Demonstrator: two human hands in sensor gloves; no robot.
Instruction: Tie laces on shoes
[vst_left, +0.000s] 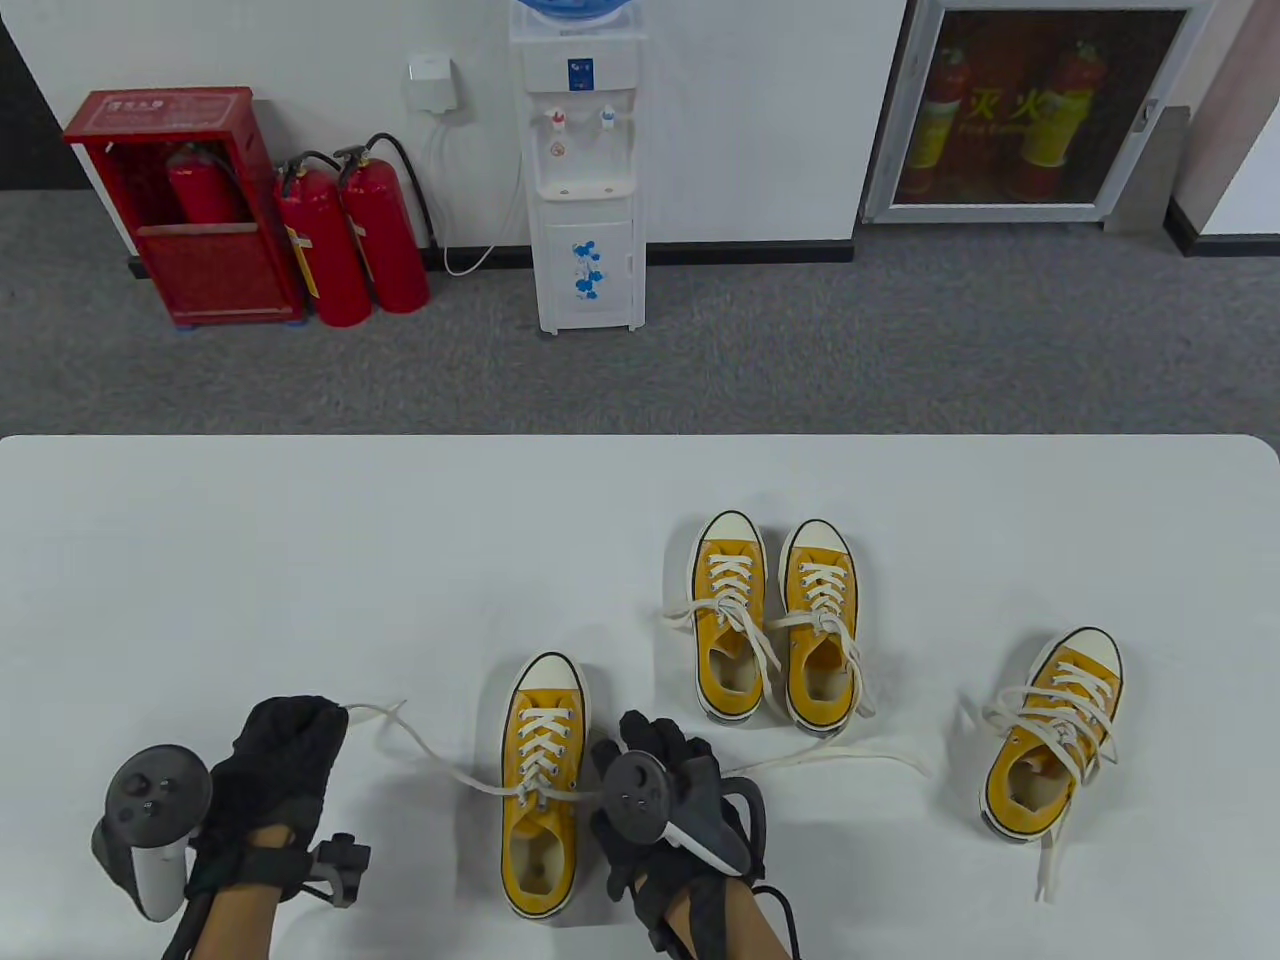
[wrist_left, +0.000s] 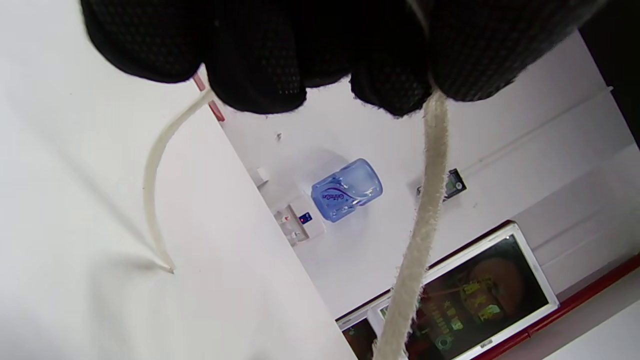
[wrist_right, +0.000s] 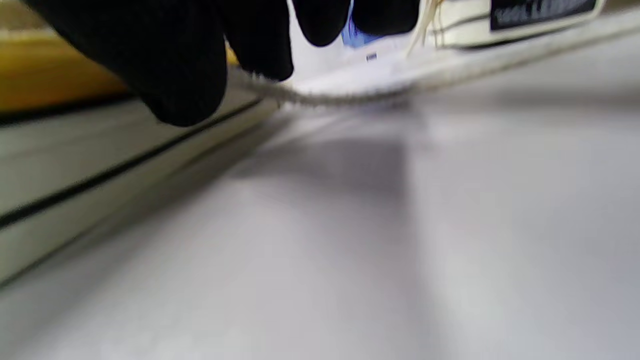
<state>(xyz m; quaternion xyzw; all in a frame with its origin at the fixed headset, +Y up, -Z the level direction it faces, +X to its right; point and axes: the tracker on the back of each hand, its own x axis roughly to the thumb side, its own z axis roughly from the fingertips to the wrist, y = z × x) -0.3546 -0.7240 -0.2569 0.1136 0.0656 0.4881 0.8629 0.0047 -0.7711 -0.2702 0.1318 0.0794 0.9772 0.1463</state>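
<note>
Table view shows you at the near yellow shoe (vst_left: 541, 790), close to the table's (vst_left: 250, 560) front edge, with one lace end in each hand. Your left hand (vst_left: 275, 770) is curled round the left lace (vst_left: 430, 745) and draws it out well to the side of the shoe; the left wrist view shows the cord leaving between the gloved fingers (wrist_left: 260, 60), its tip trailing onto the table. Your right hand (vst_left: 665, 800) sits just beside the shoe's right flank, and the right wrist view shows its fingers (wrist_right: 185, 65) pinching the right lace (vst_left: 840, 762), which runs off across the table toward the far right.

The laces are flat, soft cotton — light, limp and a little fuzzy, so they likely grip well against themselves but flop once released. The shoe looks light too; a hard sideways pull may drag or tip it. Judging from this, take each lace nearer the top eyelets before crossing, since the long tails leave plenty of slack.

A pair of yellow shoes (vst_left: 775, 620) stands behind, laces loose, and a fourth shoe (vst_left: 1055, 740) lies off to the right. The long right tail ends near that shoe's laces — it could snag there.
</note>
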